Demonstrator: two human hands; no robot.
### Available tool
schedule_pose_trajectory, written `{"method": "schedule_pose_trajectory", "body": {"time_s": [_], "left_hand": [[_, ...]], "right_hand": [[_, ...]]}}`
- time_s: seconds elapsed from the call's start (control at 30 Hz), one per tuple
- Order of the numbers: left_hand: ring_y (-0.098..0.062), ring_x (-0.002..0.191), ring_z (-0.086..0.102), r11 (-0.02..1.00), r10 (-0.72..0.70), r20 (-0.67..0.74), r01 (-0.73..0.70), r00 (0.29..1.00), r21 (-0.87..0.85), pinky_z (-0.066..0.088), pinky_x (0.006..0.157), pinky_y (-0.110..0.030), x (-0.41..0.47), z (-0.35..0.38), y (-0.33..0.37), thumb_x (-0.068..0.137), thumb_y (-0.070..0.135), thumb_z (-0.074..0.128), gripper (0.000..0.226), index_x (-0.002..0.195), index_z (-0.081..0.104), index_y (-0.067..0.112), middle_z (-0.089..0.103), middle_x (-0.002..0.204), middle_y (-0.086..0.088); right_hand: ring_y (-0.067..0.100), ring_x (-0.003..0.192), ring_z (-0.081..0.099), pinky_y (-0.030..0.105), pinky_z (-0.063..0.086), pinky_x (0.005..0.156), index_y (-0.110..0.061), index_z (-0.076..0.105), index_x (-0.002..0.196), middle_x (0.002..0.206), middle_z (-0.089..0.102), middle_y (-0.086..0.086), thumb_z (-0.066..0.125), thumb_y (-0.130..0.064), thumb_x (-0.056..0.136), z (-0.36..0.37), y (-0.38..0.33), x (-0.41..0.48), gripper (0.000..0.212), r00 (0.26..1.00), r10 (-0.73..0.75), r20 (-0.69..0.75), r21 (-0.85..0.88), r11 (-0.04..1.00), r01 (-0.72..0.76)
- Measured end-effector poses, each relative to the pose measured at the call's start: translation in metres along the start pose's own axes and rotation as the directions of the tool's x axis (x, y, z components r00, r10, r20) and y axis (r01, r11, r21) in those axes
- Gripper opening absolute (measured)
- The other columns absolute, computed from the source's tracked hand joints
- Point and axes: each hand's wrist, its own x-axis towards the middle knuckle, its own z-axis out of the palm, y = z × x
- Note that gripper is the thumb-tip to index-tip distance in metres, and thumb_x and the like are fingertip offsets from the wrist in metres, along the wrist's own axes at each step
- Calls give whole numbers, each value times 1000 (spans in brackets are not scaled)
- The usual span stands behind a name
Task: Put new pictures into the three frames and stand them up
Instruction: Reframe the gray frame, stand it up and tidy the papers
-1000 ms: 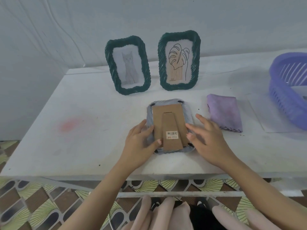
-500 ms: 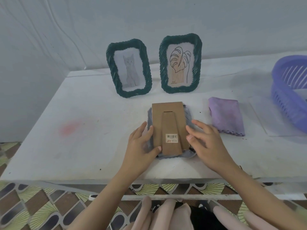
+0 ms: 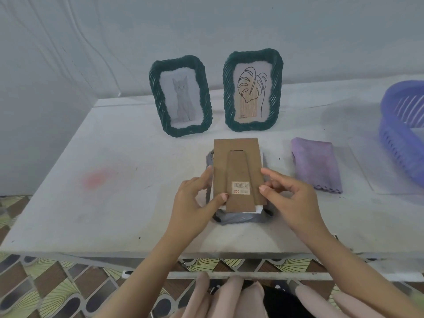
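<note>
Two dark green woven frames stand upright at the back of the white table [image 3: 119, 203]: the left frame [image 3: 181, 97] shows a grey cat, the right frame [image 3: 252, 90] a leaf drawing. A third, grey frame [image 3: 238, 218] lies face down near the front edge. Its brown cardboard backing [image 3: 237, 166], with a stand flap and a barcode sticker, is lifted off it, with white paper showing under its lower edge. My left hand [image 3: 195, 200] pinches the backing's left edge. My right hand [image 3: 291, 198] pinches its right edge.
A folded purple cloth [image 3: 316, 166] lies right of the grey frame. A purple plastic basket [image 3: 403, 125] sits at the far right on a clear sheet. A pink stain [image 3: 96, 180] marks the table's left part. Patterned floor tiles show below the front edge.
Both hands have pulled the cardboard backing up and out of the grey frame, which stays flat on the table. White paper now shows beneath the backing.
</note>
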Motion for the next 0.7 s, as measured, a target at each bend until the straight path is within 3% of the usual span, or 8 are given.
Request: {"method": "schedule_pose_trajectory", "body": {"time_s": [0.1,0.23,0.37,0.47,0.57,0.63,0.7], "left_hand": [[11,92,50,1000,-15,19,16,1000,-11,36,77,-7,2,-2,1,78,20,73,57,106,42,58,62,84,31],[-4,103,54,996,-84,46,86,995,-40,38,82,-24,4,0,-4,74,19,75,49,111,49,40,60,99,23],[-5,104,50,997,-80,51,80,995,5,37,86,-24,4,-1,-3,74,18,75,45,104,52,42,53,100,29],[-3,102,46,996,-85,49,83,995,37,35,88,-22,2,-1,-3,73,20,75,42,112,60,28,47,96,32],[-7,105,47,996,-74,41,72,996,49,39,92,-28,0,1,-4,73,25,75,41,112,61,26,53,102,22],[-4,102,48,996,-81,28,80,996,35,40,88,-24,-2,3,-3,73,27,75,42,113,61,28,55,104,18],[5,93,49,996,-89,24,89,996,-14,37,77,-13,-2,3,1,74,25,74,39,107,58,38,58,100,23]], "right_hand": [[2,69,56,12,45,77,-38,63,107,75,67,-8,71,-11,77,0,-1,3,41,1000,-1,-7,2,1000,1],[0,69,57,13,44,78,-31,60,117,77,68,-7,71,-12,78,1,1,5,44,1000,27,10,-65,998,-27],[-5,71,57,5,44,71,-25,62,116,78,66,-10,69,-10,79,2,4,4,41,999,30,10,-126,992,-28],[-1,77,59,11,46,75,-23,63,116,80,65,-13,68,-11,80,2,6,4,38,999,36,12,-197,980,-33],[-1,88,55,17,40,80,-26,65,113,89,64,-16,68,-15,80,1,5,4,35,1000,-8,2,-284,959,8],[4,96,49,21,34,85,-27,66,110,99,59,-14,68,-20,80,1,4,5,31,998,-51,-26,-366,930,38],[3,98,49,21,34,86,-28,66,110,100,59,-13,67,-21,80,0,2,6,31,997,-67,-41,-370,928,48]]}}
